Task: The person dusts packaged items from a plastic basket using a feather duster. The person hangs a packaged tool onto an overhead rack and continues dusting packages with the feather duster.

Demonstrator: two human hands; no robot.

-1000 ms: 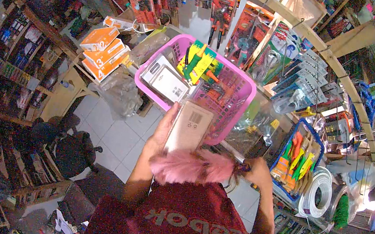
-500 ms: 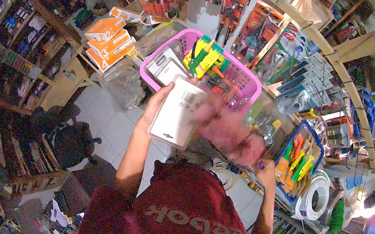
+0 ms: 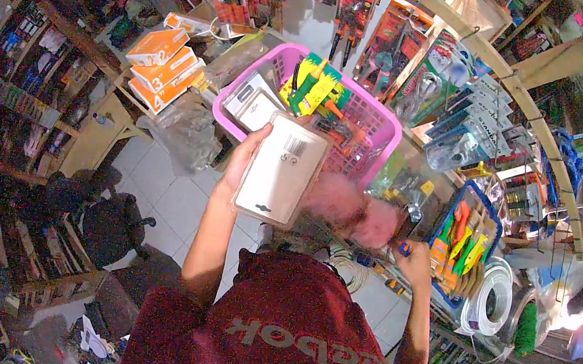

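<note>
My left hand [image 3: 237, 162] grips a flat blister pack [image 3: 280, 169] by its left side. Its pale back, with a barcode and a hang slot, faces me. In my right hand [image 3: 414, 262] is a pink fluffy duster [image 3: 355, 211], held by its handle, of which a bit of blue shows. The duster's head is smeared by motion and lies just right of the pack's lower part; whether they touch, I cannot tell. Beyond the pack, a pink plastic basket [image 3: 385, 121] holds more packs [image 3: 256, 106], a yellow-and-green carded item [image 3: 313, 90] and orange-handled tools [image 3: 345, 133].
Orange boxes [image 3: 164, 74] and a clear plastic bag [image 3: 191, 134] lie left of the basket. Carded tools [image 3: 351, 20] hang behind it. To the right are a blue-rimmed basket [image 3: 498, 234] of bright-handled brushes and a white cable coil [image 3: 488, 297]. Tiled floor [image 3: 169, 185] shows below.
The duster's head has drawn back from the pack's face toward the lower right. My left hand still holds the pack in nearly the same place. The whole view has shifted slightly.
</note>
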